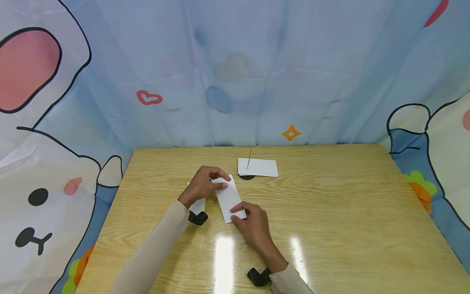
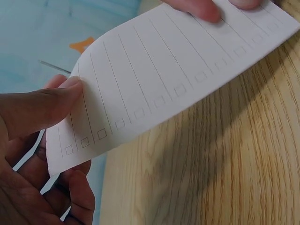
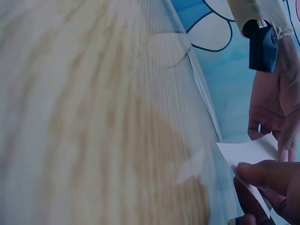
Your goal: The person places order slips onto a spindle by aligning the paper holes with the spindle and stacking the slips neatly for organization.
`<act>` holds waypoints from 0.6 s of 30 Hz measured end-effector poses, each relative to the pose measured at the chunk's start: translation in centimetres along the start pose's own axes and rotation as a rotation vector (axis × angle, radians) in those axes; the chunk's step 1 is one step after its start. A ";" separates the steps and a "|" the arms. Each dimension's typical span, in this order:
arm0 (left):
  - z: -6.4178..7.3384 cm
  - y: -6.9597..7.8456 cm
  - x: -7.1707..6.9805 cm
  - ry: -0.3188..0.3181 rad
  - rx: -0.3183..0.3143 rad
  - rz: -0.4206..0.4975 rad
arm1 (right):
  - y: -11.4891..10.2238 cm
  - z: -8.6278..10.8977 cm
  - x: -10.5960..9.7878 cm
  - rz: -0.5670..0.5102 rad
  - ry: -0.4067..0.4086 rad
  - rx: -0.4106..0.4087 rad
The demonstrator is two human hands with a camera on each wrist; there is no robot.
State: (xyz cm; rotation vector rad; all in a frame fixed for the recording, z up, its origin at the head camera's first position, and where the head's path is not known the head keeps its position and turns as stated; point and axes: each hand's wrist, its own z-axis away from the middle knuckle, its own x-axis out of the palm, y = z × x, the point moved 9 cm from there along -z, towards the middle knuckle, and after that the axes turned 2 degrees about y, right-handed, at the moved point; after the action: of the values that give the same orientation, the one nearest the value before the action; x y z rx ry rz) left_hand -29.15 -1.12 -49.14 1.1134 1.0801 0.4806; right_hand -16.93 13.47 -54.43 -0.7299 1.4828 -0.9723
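A white checklist slip (image 1: 229, 200), printed with ruled lines and a row of small boxes, is held between both hands above the wooden table. Its far end is pinched by my left hand (image 1: 203, 183), thumb on top and fingers beneath, as the left wrist view shows. At the near corner my right hand (image 1: 255, 226) pinches the slip between thumb and fingers. The slip (image 2: 140, 84) bows upward near the left thumb. Partly hidden under my left wrist, more white paper (image 1: 198, 206) lies on the table.
Towards the table's back edge, a thin upright metal spike (image 1: 250, 155) on a round black base (image 1: 247, 177) runs through several white slips (image 1: 263, 167). A printed blue curtain (image 1: 315, 81) hangs behind the table (image 1: 349, 212).
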 end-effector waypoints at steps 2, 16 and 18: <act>0.0 0.0 -0.1 0.008 0.003 -0.001 | 0.2 -0.1 -0.4 -0.013 0.004 0.017; 0.1 -0.3 -0.4 0.016 0.021 0.052 | 1.2 -0.8 -3.9 -0.057 0.093 0.066; 0.1 -0.3 -0.4 0.020 0.023 0.062 | 1.2 -1.1 -4.5 -0.057 0.114 0.061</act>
State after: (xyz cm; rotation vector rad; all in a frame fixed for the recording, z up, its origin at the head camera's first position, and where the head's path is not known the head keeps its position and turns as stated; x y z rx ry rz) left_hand -29.28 -1.64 -49.22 1.1671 1.0731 0.5305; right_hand -17.21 18.14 -53.42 -0.6858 1.5309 -1.1132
